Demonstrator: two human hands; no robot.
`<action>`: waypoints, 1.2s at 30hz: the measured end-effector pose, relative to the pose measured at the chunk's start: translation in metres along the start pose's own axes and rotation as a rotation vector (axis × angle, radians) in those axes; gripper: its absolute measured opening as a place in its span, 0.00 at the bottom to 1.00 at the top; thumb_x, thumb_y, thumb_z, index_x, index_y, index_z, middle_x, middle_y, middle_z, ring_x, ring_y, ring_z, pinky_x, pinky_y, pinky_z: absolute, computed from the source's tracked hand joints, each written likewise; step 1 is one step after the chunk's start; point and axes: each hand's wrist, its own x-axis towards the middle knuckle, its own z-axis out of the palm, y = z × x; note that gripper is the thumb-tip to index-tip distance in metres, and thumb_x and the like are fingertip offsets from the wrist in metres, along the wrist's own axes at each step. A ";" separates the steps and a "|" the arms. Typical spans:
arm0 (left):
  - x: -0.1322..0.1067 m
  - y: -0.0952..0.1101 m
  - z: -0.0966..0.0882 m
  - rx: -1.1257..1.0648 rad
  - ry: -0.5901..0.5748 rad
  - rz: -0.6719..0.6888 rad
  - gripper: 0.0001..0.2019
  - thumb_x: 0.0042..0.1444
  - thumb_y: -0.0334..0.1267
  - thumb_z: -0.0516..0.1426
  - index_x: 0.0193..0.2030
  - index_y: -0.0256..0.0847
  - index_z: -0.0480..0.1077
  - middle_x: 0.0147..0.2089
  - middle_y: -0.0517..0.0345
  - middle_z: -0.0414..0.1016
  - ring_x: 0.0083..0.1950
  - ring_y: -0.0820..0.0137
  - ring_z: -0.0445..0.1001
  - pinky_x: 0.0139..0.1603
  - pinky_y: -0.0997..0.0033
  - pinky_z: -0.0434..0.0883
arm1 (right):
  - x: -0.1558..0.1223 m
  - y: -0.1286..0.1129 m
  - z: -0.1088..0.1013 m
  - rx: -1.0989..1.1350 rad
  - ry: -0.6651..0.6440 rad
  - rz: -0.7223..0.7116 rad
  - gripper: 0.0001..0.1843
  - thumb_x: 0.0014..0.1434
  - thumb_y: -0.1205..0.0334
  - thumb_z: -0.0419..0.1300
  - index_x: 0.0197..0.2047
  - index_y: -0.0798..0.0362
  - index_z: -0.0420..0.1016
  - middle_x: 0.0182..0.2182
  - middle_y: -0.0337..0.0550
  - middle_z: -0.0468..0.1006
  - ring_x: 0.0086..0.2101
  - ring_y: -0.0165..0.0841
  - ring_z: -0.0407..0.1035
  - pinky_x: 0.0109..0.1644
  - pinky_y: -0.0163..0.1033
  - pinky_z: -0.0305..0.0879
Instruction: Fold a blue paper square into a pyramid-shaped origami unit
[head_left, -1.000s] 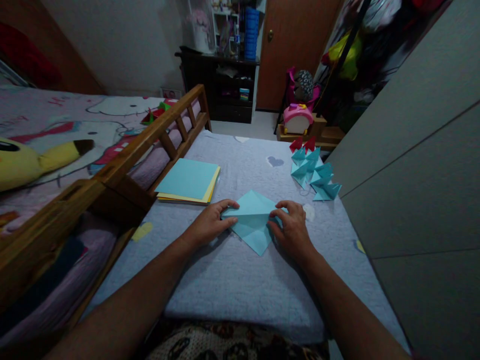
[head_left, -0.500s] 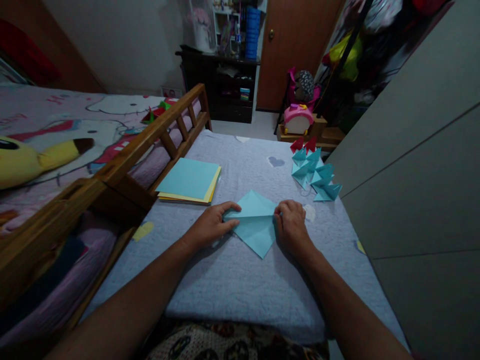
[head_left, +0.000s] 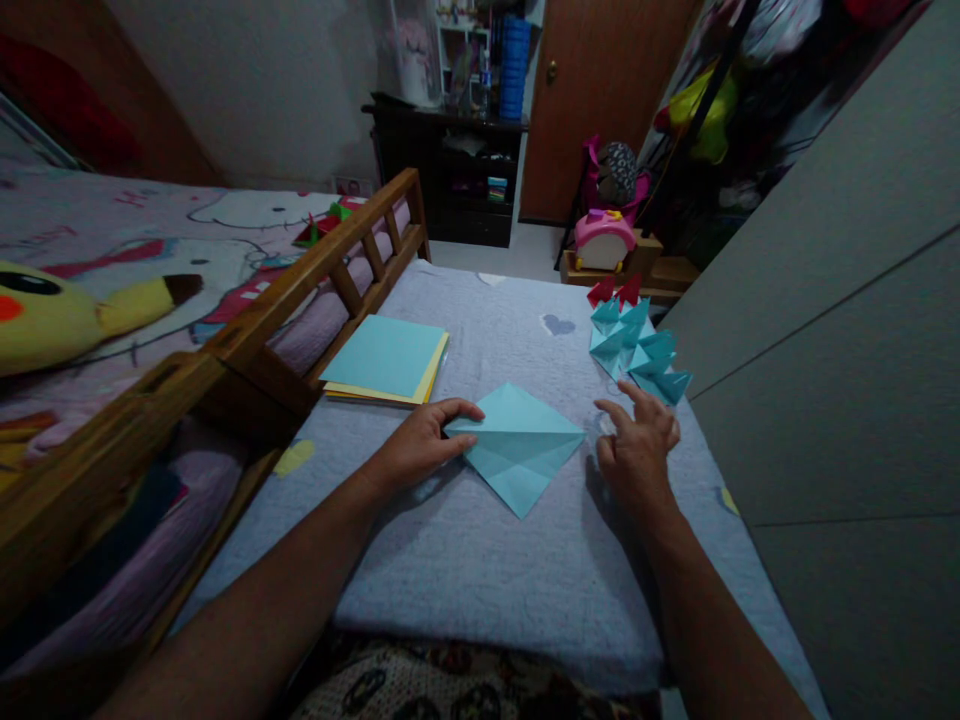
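Note:
A light blue sheet of origami paper (head_left: 517, 455) lies on the cloth-covered surface, turned like a diamond, with a crease running across its middle. My left hand (head_left: 431, 440) pinches its left corner between thumb and fingers. Just past the right corner, my right hand (head_left: 639, 440) is raised with its fingers apart, holding nothing. Beyond that hand stand several folded blue paper pieces (head_left: 637, 350), with red folded pieces (head_left: 615, 291) behind them.
A stack of coloured paper (head_left: 386, 357), blue on top, sits at the left near the wooden rail (head_left: 330, 265). Left of the rail is a bed with a yellow plush toy (head_left: 67, 320). A pale cabinet panel (head_left: 840, 330) borders the right side.
My right hand has let go of the paper's right corner and moved right, its fingers spreading. My left hand stays on the left corner. The view has shifted slightly.

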 end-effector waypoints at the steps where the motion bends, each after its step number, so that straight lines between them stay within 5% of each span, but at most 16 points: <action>1: 0.000 -0.001 0.000 -0.003 0.000 0.003 0.17 0.51 0.40 0.63 0.47 0.39 0.73 0.31 0.63 0.68 0.28 0.74 0.62 0.27 0.75 0.59 | -0.002 -0.007 0.001 0.044 -0.020 -0.066 0.19 0.55 0.72 0.56 0.47 0.50 0.79 0.62 0.54 0.67 0.61 0.56 0.55 0.62 0.68 0.48; 6: 0.003 -0.007 0.000 0.005 0.012 0.027 0.17 0.51 0.41 0.63 0.47 0.38 0.73 0.32 0.62 0.67 0.28 0.75 0.61 0.27 0.75 0.59 | -0.010 -0.036 0.006 0.203 -0.169 -0.323 0.15 0.65 0.64 0.57 0.51 0.43 0.80 0.62 0.49 0.66 0.62 0.49 0.54 0.65 0.61 0.51; 19: 0.001 -0.008 0.001 -0.050 -0.013 0.035 0.19 0.51 0.41 0.64 0.49 0.37 0.72 0.32 0.61 0.70 0.26 0.76 0.63 0.24 0.76 0.59 | -0.013 -0.044 0.012 0.131 -0.361 -0.376 0.12 0.66 0.57 0.58 0.50 0.41 0.80 0.61 0.48 0.67 0.63 0.51 0.53 0.66 0.66 0.46; 23: 0.001 -0.008 0.001 -0.052 -0.037 0.030 0.21 0.51 0.40 0.64 0.51 0.38 0.71 0.25 0.67 0.64 0.23 0.76 0.61 0.23 0.77 0.56 | -0.014 -0.046 0.011 0.140 -0.403 -0.371 0.13 0.66 0.57 0.59 0.51 0.42 0.79 0.61 0.49 0.67 0.62 0.51 0.54 0.65 0.63 0.50; 30: -0.003 0.001 0.004 0.007 0.000 0.132 0.17 0.53 0.38 0.62 0.50 0.41 0.73 0.27 0.65 0.66 0.27 0.73 0.63 0.28 0.73 0.60 | -0.012 -0.042 0.012 0.206 -0.385 -0.358 0.14 0.67 0.59 0.57 0.54 0.44 0.77 0.58 0.50 0.70 0.59 0.48 0.59 0.63 0.59 0.55; 36: -0.003 0.004 0.003 0.033 0.085 0.147 0.15 0.52 0.39 0.62 0.47 0.40 0.74 0.25 0.67 0.62 0.26 0.73 0.61 0.29 0.72 0.59 | -0.004 -0.014 0.009 0.192 -0.233 -0.104 0.19 0.65 0.60 0.54 0.57 0.56 0.74 0.51 0.58 0.75 0.52 0.49 0.65 0.58 0.58 0.60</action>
